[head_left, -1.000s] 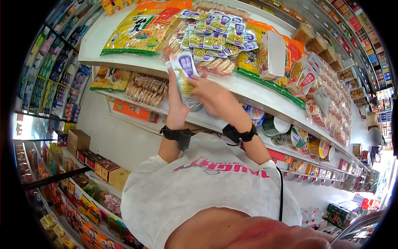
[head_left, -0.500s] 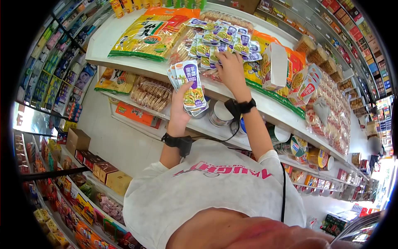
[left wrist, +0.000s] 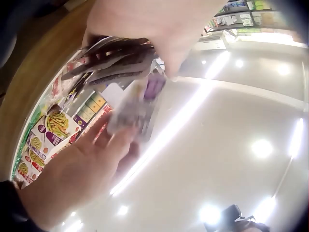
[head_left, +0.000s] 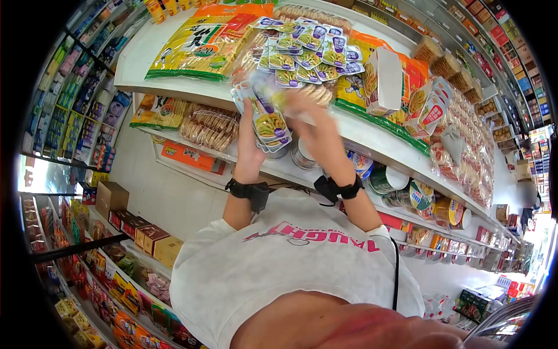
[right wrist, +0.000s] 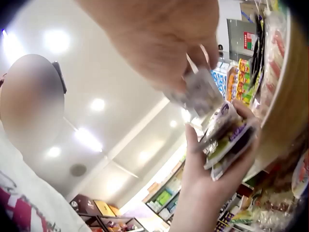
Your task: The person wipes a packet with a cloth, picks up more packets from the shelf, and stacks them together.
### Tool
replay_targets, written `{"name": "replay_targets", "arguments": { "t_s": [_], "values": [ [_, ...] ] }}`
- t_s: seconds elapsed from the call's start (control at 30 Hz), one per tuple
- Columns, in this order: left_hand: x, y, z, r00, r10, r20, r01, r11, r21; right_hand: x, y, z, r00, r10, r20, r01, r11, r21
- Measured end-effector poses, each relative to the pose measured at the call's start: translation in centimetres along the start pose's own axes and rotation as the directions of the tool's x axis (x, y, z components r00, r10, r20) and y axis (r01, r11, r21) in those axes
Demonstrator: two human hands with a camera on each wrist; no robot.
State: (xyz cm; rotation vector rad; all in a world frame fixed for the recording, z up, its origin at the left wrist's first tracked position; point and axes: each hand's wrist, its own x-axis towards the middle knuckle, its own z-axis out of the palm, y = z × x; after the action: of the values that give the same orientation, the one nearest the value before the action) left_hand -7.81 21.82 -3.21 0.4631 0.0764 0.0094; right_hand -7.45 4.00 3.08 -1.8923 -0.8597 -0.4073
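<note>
My left hand (head_left: 250,152) grips a fanned stack of snack packets (head_left: 271,123) with white and purple labels and a picture of green food. Just to its right, my right hand (head_left: 318,131) is blurred in the head view. Between the thumb and fingers of that hand, a single snack packet (left wrist: 133,115) is pinched close to the stack, as the left wrist view shows. Beyond both hands, a loose pile of matching packets (head_left: 308,58) lies over clear bags of biscuits (head_left: 319,93) on the upper shelf.
Yellow-and-orange bags of sticks (head_left: 200,49) flank the pile on the left. Right of it stand a white open carton (head_left: 385,81) and many wrapped snacks (head_left: 462,151). The white shelf edge (head_left: 174,90) runs in front of me, with canned goods (head_left: 302,156) on the shelf below.
My right hand went out to the pile on the shelf, then came back beside the stack with a packet. My left hand keeps its hold on the stack.
</note>
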Motion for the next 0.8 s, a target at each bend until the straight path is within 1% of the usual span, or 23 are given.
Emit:
{"name": "replay_targets", "arguments": {
  "t_s": [0.03,0.1,0.13,0.2,0.23,0.27,0.3,0.33,0.37,0.4,0.43,0.47,0.57,0.6,0.7,0.73,0.8],
  "values": [
    [-0.3,0.0,0.0,1.0,0.001,-0.016,0.0,0.999,0.054,-0.5,-0.4,0.5,0.995,-0.041,0.087,0.044,0.998,-0.033],
    [-0.6,0.3,-0.1,0.999,0.008,-0.039,-0.001,0.987,0.16,-0.9,-0.8,1.1,0.959,-0.114,0.261,0.142,0.986,-0.092],
    [-0.4,0.5,-0.6,0.993,-0.028,-0.117,0.044,0.989,0.142,-0.5,-0.4,0.1,0.938,-0.081,0.337,0.112,0.991,-0.071],
    [0.2,0.8,-1.9,0.996,-0.05,-0.076,0.056,0.994,0.089,1.2,1.1,-1.1,0.97,0.054,0.237,-0.064,0.997,0.034],
    [0.2,1.0,-1.8,0.996,-0.061,-0.058,0.065,0.996,0.063,2.2,2.0,-1.6,0.973,0.128,0.192,-0.149,0.984,0.095],
    [0.0,1.2,-1.7,0.994,-0.078,-0.078,0.078,0.997,0.002,3.3,3.1,-2.0,0.994,0.104,0.034,-0.103,0.994,-0.028],
    [-0.1,1.2,-1.4,0.994,-0.077,-0.074,0.077,0.997,0.002,4.6,4.7,-2.4,0.991,0.057,-0.119,-0.075,0.985,-0.157],
    [-0.2,1.3,-1.2,0.995,-0.075,-0.072,0.076,0.997,0.003,5.9,7.0,-2.7,0.98,-0.053,-0.194,-0.018,0.938,-0.345],
    [-0.4,1.2,-1.1,0.995,-0.073,-0.07,0.074,0.997,0.003,6.8,9.5,-3.0,0.954,-0.173,-0.243,0.021,0.851,-0.524],
    [-0.6,1.0,-0.9,0.993,-0.074,-0.094,0.074,0.997,0.0,6.6,12.2,-3.1,0.975,-0.046,-0.217,-0.081,0.836,-0.543],
    [-1.0,0.7,-0.7,0.99,-0.071,-0.118,0.071,0.997,-0.003,6.2,14.9,-3.0,0.978,0.08,-0.193,-0.177,0.807,-0.563],
    [-0.9,0.8,-0.5,0.989,-0.061,-0.137,0.061,0.998,-0.005,6.4,16.2,-3.1,0.965,0.197,-0.171,-0.261,0.767,-0.586],
    [-0.9,0.9,-1.3,0.991,-0.034,-0.132,0.046,0.995,0.09,6.1,13.8,-3.8,0.97,0.191,-0.149,-0.238,0.63,-0.739],
    [-1.2,1.0,-1.0,0.991,-0.02,-0.129,0.034,0.993,0.11,5.7,13.6,-3.8,0.978,0.095,-0.186,-0.201,0.665,-0.719],
    [-1.1,1.0,-1.2,0.991,-0.009,-0.131,0.025,0.993,0.118,5.1,12.2,-4.6,0.932,0.135,-0.335,-0.297,0.814,-0.499],
    [-0.9,1.1,-1.2,0.991,-0.001,-0.135,0.016,0.994,0.112,5.3,11.1,-5.2,0.922,0.036,-0.387,-0.234,0.846,-0.48],
    [-0.6,0.8,-1.2,0.99,0.008,-0.143,0.007,0.995,0.099,5.2,7.4,-5.0,0.847,0.07,-0.527,-0.27,0.91,-0.314]
  ]
}}
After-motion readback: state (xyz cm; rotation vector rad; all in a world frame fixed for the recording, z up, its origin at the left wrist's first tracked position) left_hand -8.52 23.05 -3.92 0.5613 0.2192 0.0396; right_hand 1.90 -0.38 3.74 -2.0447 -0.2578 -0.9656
